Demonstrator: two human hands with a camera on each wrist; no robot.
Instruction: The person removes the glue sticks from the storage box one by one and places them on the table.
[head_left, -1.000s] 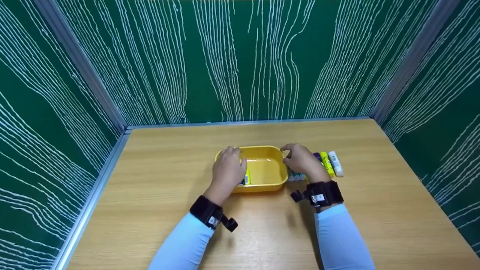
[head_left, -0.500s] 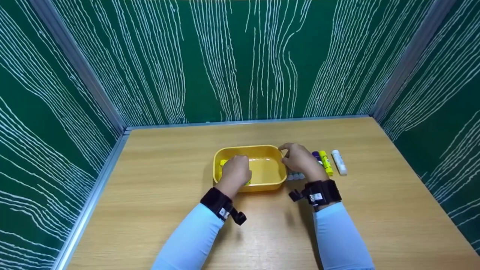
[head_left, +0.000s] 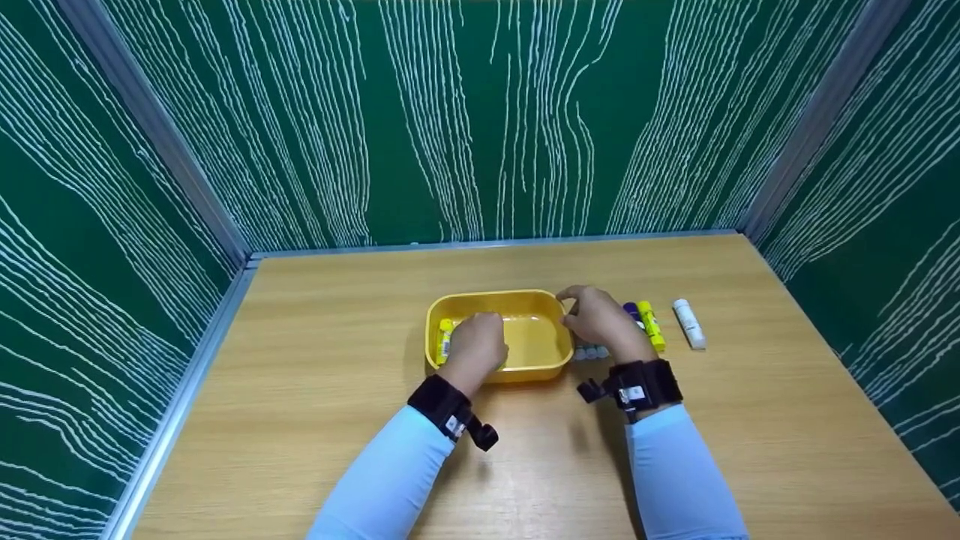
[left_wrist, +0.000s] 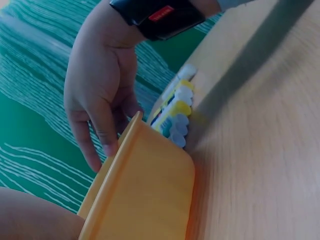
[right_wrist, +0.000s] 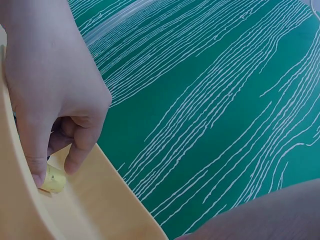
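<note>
A yellow plastic basket (head_left: 525, 376) stands on the wooden table. My left hand (head_left: 478, 341) reaches down into its left half. In the right wrist view, thumb and fingers of that hand pinch a yellow glue stick (right_wrist: 55, 181) close over the basket floor; most of the stick is hidden. Another yellow glue stick (head_left: 445, 339) lies along the basket's left end. My right hand (head_left: 600, 319) holds the basket's right rim between thumb and forefinger, its other fingers bent outside the wall, as the left wrist view shows.
Several glue sticks lie in a row right of the basket, partly under the right hand; a purple one (head_left: 634, 311) and a yellow one (head_left: 651, 328) show. A white glue stick (head_left: 689, 325) lies apart, further right. Green walls (head_left: 420, 120) with white lines enclose the table.
My left hand has gone from the basket's left rim down inside and slightly right, uncovering the yellow glue stick at the left end. The white glue stick has shifted right. The right hand stays.
</note>
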